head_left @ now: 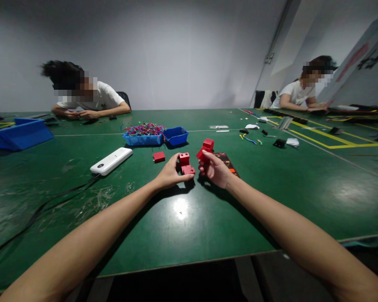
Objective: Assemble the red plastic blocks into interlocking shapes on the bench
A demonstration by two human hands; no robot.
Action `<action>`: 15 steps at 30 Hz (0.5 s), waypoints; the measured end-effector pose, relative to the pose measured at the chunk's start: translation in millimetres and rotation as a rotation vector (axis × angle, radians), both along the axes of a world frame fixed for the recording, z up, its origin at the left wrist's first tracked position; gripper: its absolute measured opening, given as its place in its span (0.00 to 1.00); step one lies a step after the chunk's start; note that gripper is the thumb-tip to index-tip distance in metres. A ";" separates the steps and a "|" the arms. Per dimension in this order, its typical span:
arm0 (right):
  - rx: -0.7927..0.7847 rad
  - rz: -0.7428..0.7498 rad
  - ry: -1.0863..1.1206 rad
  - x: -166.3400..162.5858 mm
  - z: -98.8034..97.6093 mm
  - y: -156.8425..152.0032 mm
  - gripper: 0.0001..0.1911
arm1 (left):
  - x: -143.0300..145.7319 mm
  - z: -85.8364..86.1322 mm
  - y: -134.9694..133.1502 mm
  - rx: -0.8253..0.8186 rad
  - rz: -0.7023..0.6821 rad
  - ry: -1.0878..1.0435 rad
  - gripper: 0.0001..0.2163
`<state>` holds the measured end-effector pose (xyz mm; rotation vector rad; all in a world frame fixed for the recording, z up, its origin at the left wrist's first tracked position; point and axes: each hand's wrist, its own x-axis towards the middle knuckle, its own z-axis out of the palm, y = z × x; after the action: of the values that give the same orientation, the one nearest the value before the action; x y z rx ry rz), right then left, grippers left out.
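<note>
My left hand is closed around a red block with round holes, its thumb along the near side. To the right, my right hand pinches a second red block between thumb and fingers, tilted and raised off the table. The two blocks are apart, with a narrow gap between them. A smaller red block with thin metal pins lies on the table left of my left hand. A phone with a lit screen lies partly hidden behind my right hand.
A white power bank with a black cable lies left on the green table. Behind stand a blue tray of coloured wires and a blue bin. Two people sit across the table. Scraps and wire pieces lie right.
</note>
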<state>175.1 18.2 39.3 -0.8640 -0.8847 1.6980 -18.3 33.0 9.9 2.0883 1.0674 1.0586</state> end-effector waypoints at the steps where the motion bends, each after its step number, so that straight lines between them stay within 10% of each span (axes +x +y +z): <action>1: 0.019 -0.001 -0.012 -0.3 -0.2 -0.5 0.21 | -0.3 0.3 -0.4 0.000 -0.003 0.004 0.36; 15: 0.194 -0.121 -0.144 -6.5 -8.6 0.4 0.28 | 0.8 -1.0 0.2 -0.036 -0.106 -0.071 0.41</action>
<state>168.6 18.6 30.7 -0.8970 -1.0536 1.4338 -17.5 33.2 8.9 2.0396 0.9244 1.0461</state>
